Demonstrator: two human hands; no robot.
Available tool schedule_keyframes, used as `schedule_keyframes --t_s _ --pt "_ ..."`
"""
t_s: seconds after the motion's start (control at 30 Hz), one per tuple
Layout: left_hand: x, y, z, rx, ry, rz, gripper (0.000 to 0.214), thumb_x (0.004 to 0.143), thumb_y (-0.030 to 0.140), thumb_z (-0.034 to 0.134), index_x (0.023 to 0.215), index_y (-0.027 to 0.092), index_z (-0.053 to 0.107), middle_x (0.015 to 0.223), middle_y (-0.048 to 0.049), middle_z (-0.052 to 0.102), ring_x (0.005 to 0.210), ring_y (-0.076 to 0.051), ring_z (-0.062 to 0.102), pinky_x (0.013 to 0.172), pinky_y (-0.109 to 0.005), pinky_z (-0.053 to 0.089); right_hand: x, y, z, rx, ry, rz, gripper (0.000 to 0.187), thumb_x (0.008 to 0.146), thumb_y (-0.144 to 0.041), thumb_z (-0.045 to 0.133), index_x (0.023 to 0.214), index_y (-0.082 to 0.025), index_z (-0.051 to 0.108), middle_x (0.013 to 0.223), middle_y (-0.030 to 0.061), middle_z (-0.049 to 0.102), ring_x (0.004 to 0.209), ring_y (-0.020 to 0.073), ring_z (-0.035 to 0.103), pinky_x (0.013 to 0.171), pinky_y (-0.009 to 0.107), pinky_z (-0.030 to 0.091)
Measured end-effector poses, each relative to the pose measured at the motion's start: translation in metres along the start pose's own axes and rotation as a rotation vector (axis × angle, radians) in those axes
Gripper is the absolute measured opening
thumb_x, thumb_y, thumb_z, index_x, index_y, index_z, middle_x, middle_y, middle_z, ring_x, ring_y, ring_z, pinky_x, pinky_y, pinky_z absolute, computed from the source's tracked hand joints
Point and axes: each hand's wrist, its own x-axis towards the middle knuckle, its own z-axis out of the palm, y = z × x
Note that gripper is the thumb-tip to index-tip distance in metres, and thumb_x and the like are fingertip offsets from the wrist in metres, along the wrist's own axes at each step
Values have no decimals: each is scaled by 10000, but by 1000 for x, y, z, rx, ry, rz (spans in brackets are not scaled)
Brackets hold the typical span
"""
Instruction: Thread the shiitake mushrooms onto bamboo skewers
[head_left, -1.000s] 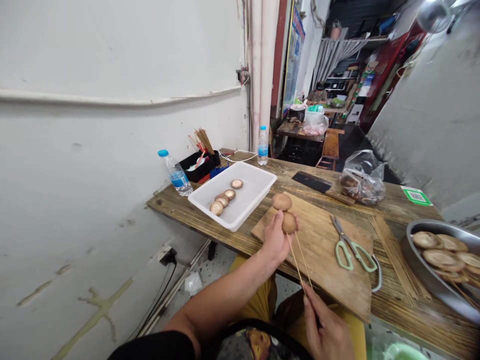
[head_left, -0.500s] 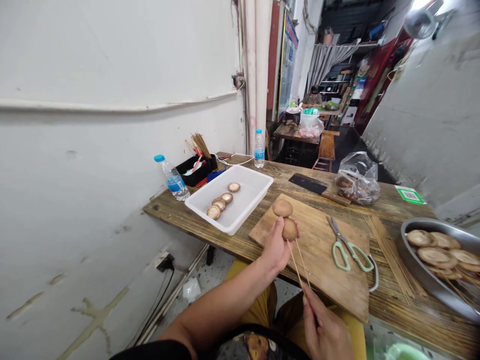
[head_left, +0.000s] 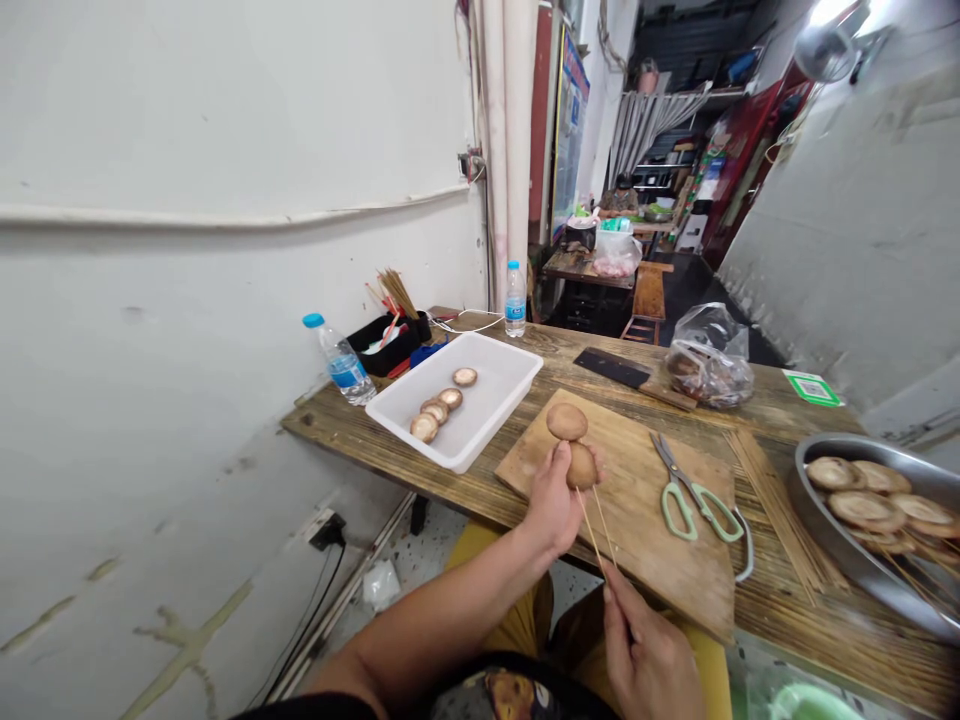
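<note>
My left hand [head_left: 552, 508] is closed around the lower of two brown mushroom caps [head_left: 581, 467], over the near left part of the wooden cutting board [head_left: 637, 515]. The upper mushroom cap [head_left: 567, 422] sits just beyond it, brown side up. Two thin bamboo skewers [head_left: 591, 522] run from the lower cap down to my right hand [head_left: 651, 640], which pinches their near ends in front of the board's edge. How far the skewers pass through the caps is hidden. Scissors [head_left: 684, 490] with pale green handles lie partly open on the board, right of my hands.
A white tray [head_left: 495, 420] with several mushroom caps stands left of the board. Loose bamboo skewers [head_left: 780, 515] and a metal bowl [head_left: 810, 500] of mushrooms are at the right. Behind the board lie a cleaver [head_left: 611, 366] and a plastic bag [head_left: 709, 360]. A water bottle [head_left: 341, 362] stands far left.
The view has shifted slightly. Both hands keep their grip, with the mushroom caps and skewers in nearly the same position.
</note>
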Motion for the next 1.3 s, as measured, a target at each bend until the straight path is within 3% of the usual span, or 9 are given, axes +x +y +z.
schedule_keyframes --t_s 0.23,0.47,0.53,0.67,0.77,0.83,0.93,1.13,1.3 --pt "-3 1 9 -12 -4 -26 256 785 371 591 911 157 531 874 -73 597 805 -173 570 722 -314 458 4 4 4 -10 10 4 317 905 -173 358 998 -18 619 853 189 725 730 204 714 647 229 573" --pt "-8 18 13 -83 -132 -240 399 866 474 392 942 131 583 925 -107 607 888 -199 578 798 -353 482 0 18 7 12 -61 67 274 936 -229 329 1033 -100 550 781 130 731 617 182 705 536 235 560" --pt "-4 24 14 -48 -117 -212 451 846 531 392 937 134 586 908 -103 614 875 -205 587 776 -357 494 1 18 6 12 -30 69 260 938 -231 332 1014 -103 545 774 130 728 614 184 704 528 238 560" --pt "13 34 13 29 22 -171 616 733 691 425 899 122 594 851 -103 624 779 -203 601 694 -356 514 4 13 7 48 -4 5 238 937 -213 351 1027 -98 538 798 129 730 663 175 709 564 224 565" --pt "20 34 13 47 -60 -232 667 711 713 429 932 108 607 873 -126 639 708 -189 608 628 -331 512 4 8 7 55 3 3 244 937 -213 353 997 -92 555 791 129 728 644 171 708 571 220 567" --pt "19 32 16 55 -98 -192 626 737 676 439 997 129 596 916 -127 647 668 -171 607 587 -303 502 4 6 7 47 12 13 249 935 -208 356 978 -84 567 783 134 726 636 172 707 575 221 569" --pt "14 28 21 62 -54 -91 547 762 625 462 1027 160 577 904 -96 649 600 -141 585 554 -290 492 5 6 5 11 56 -59 239 928 -183 374 984 -59 571 772 151 729 635 180 709 581 222 571" --pt "5 31 26 117 6 -57 566 745 649 459 874 118 608 667 -52 609 522 -116 536 561 -268 471 4 14 4 -96 125 -171 194 901 -115 425 1007 -44 571 712 148 723 545 177 688 483 221 544" --pt "-6 37 29 143 -24 -31 591 753 672 412 815 123 621 566 -28 562 525 -120 530 584 -270 464 -6 17 7 -94 136 -235 373 884 -73 442 1257 -57 461 737 93 729 545 144 676 491 190 528"
